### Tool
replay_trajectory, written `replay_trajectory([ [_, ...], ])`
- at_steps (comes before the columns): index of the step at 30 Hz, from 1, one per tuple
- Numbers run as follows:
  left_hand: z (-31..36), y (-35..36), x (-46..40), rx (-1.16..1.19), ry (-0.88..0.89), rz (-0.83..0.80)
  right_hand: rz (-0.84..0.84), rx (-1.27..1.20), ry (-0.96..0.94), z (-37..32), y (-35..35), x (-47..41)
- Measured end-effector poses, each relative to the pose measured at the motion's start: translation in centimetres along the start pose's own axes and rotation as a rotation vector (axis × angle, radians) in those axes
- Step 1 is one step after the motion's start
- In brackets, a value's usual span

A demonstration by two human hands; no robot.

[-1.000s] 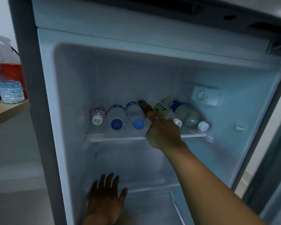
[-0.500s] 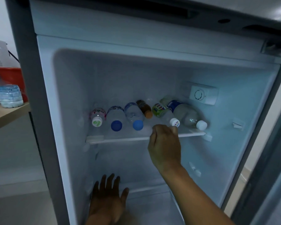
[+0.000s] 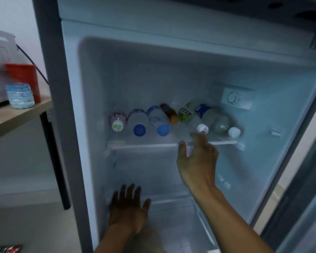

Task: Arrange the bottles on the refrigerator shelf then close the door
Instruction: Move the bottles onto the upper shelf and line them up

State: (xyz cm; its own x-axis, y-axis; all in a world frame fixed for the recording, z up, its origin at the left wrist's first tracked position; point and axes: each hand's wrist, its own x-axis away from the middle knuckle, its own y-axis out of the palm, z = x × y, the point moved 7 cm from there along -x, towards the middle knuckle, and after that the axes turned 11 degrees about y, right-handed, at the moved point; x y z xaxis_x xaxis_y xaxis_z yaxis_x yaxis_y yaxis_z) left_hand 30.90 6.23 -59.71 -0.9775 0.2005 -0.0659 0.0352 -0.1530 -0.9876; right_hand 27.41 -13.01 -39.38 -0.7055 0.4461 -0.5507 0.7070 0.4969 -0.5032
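Observation:
Several bottles lie on their sides on the white refrigerator shelf (image 3: pixel 146 144), caps facing me: a pink-labelled one (image 3: pixel 118 119), two with blue caps (image 3: pixel 139 125) (image 3: pixel 160 123), a small brown one with an orange cap (image 3: pixel 170 114), a green-labelled one (image 3: pixel 190 117) and a large clear one with a white cap (image 3: pixel 221 123). My right hand (image 3: pixel 197 157) hovers open at the shelf's front edge, fingertips just under the green-labelled bottle's cap, holding nothing. My left hand (image 3: pixel 129 209) lies flat with fingers spread on the lower shelf.
The refrigerator door (image 3: pixel 303 198) stands open at the right edge. A control dial box (image 3: pixel 237 98) sits on the back wall, right of the bottles. Left of the fridge a wooden table (image 3: pixel 16 114) carries a red bucket, a microwave and stacked plastic containers.
My right hand let go of the brown bottle, drew back from the bottles to the shelf's front edge and opened. The left hand stayed flat on the lower shelf.

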Motion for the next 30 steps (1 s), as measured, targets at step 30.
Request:
replay_trajectory([
  [30, 0.6, -3.9, 1.4, 0.151, 0.076, -0.224, -0.413, 0.227, -0.430, -5.1, 0.7, 7.0],
])
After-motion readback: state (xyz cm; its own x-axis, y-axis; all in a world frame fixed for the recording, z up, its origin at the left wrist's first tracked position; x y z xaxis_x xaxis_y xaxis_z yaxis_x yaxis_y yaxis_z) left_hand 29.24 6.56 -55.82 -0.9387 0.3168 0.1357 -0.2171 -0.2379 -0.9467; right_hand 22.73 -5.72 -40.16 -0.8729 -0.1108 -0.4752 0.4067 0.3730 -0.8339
